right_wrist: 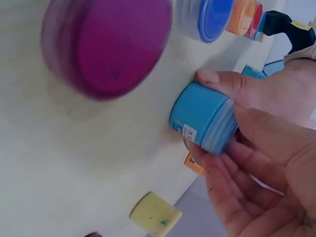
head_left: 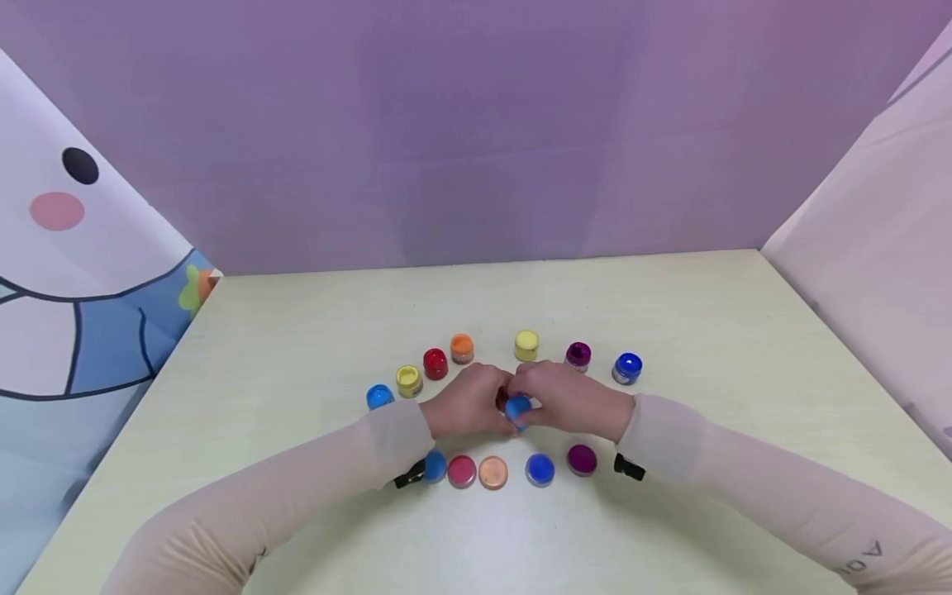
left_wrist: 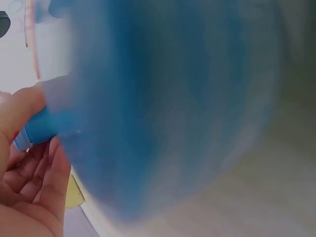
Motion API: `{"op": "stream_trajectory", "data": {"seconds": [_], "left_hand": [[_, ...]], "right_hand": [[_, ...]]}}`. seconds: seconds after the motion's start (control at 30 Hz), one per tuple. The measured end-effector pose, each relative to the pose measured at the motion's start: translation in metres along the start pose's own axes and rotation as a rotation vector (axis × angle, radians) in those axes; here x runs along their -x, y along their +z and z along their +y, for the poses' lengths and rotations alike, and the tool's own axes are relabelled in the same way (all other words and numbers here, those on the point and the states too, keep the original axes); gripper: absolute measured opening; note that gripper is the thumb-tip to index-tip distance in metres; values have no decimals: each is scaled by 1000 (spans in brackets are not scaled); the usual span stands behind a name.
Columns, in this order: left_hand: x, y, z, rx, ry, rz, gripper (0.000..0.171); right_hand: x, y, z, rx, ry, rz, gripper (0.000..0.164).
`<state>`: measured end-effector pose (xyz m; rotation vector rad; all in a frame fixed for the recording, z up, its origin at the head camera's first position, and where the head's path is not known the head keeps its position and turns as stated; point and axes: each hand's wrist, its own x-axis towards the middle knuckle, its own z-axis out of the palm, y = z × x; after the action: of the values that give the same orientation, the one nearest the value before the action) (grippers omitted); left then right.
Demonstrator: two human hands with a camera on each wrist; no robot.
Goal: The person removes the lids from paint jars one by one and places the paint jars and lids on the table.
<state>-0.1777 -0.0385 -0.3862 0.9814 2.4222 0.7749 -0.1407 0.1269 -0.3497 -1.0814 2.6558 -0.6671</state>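
A small blue paint jar with a clear-sided lid is between both hands, held above the table. My left hand grips the jar's blue body, its thumb along the side in the right wrist view. From the other side, my right hand pinches the lid between thumb and fingers. A small white label shows on the jar's side. In the left wrist view, the held jar is partly covered by a large blurred blue shape close to the camera.
Behind the hands stand paint jars in an arc: light blue, yellow, red, orange, pale yellow, purple and dark blue. Nearer, coloured round lids include pink, orange, blue and purple.
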Motion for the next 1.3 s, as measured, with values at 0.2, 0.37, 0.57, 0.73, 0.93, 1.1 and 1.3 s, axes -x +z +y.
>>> {"op": "stream_trajectory", "data": {"seconds": [0.2,0.37,0.57,0.73,0.93,1.1,1.3], "left_hand": [[-1,0,0,0,-19,-5,35],[-2,0,1,11,-46,-13,36],[-2,1,2,-8,-52,-16,36],[-3,1,-1,-36,-9,-10,37],[-3,3,-4,-24,2,-3,36],[-4,2,-4,-34,8,6,33],[-4,2,-4,-2,-12,-3,32]], "right_hand": [[2,0,4,66,-84,-22,20],[3,-1,6,94,-143,-36,23],[7,3,8,-14,-88,6,27],[8,11,5,-28,95,126,24],[4,19,2,-16,216,125,20],[0,17,0,-3,169,114,16],[-2,12,2,80,65,46,9]]}}
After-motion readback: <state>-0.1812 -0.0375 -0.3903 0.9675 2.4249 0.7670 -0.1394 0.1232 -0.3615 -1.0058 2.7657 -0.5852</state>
